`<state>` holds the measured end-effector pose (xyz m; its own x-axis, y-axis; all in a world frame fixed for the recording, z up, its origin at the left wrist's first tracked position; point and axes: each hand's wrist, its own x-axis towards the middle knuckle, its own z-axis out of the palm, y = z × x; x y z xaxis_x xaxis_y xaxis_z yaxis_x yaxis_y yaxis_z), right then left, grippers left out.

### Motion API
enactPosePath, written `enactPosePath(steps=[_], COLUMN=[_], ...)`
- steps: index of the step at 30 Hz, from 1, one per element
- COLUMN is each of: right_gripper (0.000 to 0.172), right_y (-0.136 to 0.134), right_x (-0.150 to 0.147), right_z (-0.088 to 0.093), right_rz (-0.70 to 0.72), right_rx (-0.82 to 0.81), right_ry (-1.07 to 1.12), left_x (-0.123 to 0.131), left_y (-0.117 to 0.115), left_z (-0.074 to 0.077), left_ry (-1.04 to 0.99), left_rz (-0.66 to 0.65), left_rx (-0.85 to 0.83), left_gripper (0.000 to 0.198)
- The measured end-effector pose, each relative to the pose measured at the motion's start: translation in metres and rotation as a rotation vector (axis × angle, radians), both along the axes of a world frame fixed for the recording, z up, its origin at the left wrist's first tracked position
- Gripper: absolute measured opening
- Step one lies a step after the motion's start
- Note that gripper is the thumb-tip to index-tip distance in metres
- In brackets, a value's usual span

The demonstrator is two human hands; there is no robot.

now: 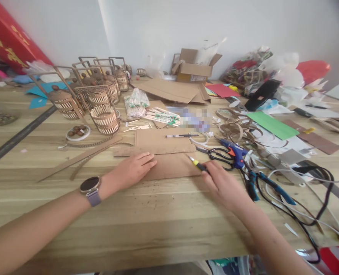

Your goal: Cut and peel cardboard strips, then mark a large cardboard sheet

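Observation:
My left hand (133,170) lies flat, fingers stretched out, pressing on a brown cardboard sheet (175,164) on the wooden table (146,225). A watch sits on that wrist. My right hand (222,183) is closed around a yellow and black utility knife (196,163), whose blade end rests on the right part of the same cardboard. A second cardboard piece (160,141) lies just behind, with a pen (182,135) on it.
Black scissors (219,154), a blue glue gun (235,151) and blue pliers (268,185) with cables lie right of my hand. Cardboard strips (80,158), small slatted basket models (104,118), stick bundles (136,103), an open box (193,68) and coloured paper (272,125) crowd the far side.

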<state>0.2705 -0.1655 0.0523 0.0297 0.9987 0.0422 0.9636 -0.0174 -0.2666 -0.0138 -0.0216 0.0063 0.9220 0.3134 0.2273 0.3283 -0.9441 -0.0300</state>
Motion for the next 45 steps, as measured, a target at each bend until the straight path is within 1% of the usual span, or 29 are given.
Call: enactPosePath(steps=[2,4,7,9,14,18,21,24,27,30,33,35,37,39,40,43,45], right_gripper=[0.023,0.022,0.023,0.025,0.029,0.035,0.034,0.034,0.037,0.037,0.042,0.044,0.041,0.036,0.033,0.021,0.022], right_y=[0.009,0.015,0.016,0.014,0.008,0.006,0.008,0.011,0.015,0.020,0.030,0.042,0.057,0.072,0.079,0.090,0.089], right_x=[0.003,0.000,-0.008,-0.011,-0.001,0.006,0.010,0.013,0.011,0.003,-0.007,-0.012,-0.017,-0.019,-0.020,-0.023,-0.025], right_z=[-0.003,-0.003,0.002,0.007,0.013,0.015,0.016,0.021,0.028,0.035,0.039,0.042,0.044,0.045,0.046,0.045,0.044], right_rz=[-0.131,-0.172,-0.137,-0.095,-0.036,0.010,0.029,0.028,0.089,0.126,0.097,0.098,0.134,0.188,0.230,0.371,0.430], right_rx=[0.030,-0.029,-0.135,-0.172,-0.233,-0.283,-0.280,-0.236,-0.259,-0.349,-0.382,-0.349,-0.318,-0.355,-0.401,-0.551,-0.614], right_ry=[-0.053,-0.088,-0.110,-0.082,0.109,0.210,0.242,0.284,0.448,0.733,0.966,1.061,1.120,1.112,1.059,0.772,0.582], left_x=[-0.004,-0.006,-0.009,-0.011,-0.018,-0.023,-0.024,-0.018,-0.005,0.010,0.021,0.025,0.027,0.027,0.027,0.027,0.027], left_y=[0.002,0.005,0.006,0.007,0.009,0.013,0.015,0.018,0.021,0.027,0.035,0.040,0.043,0.044,0.044,0.041,0.039], left_z=[-0.005,-0.007,-0.007,-0.006,-0.004,-0.004,-0.001,0.007,0.016,0.018,0.007,-0.003,-0.011,-0.016,-0.017,-0.015,-0.014], left_ry=[-0.018,-0.027,-0.039,-0.043,-0.052,-0.125,-0.150,-0.113,-0.095,-0.116,-0.129,-0.119,-0.112,-0.116,-0.119,-0.122,-0.130], left_rz=[-0.011,-0.018,-0.033,-0.043,-0.045,-0.074,-0.089,-0.074,-0.043,0.003,0.045,0.047,0.040,0.041,0.044,0.052,0.047], left_rx=[0.001,0.011,0.037,0.047,0.053,0.100,0.120,0.082,0.053,0.033,-0.030,-0.079,-0.114,-0.122,-0.118,-0.090,-0.075], left_gripper=[0.037,0.038,0.038,0.038,0.036,0.032,0.031,0.031,0.033,0.034,0.031,0.033,0.037,0.038,0.038,0.036,0.037])
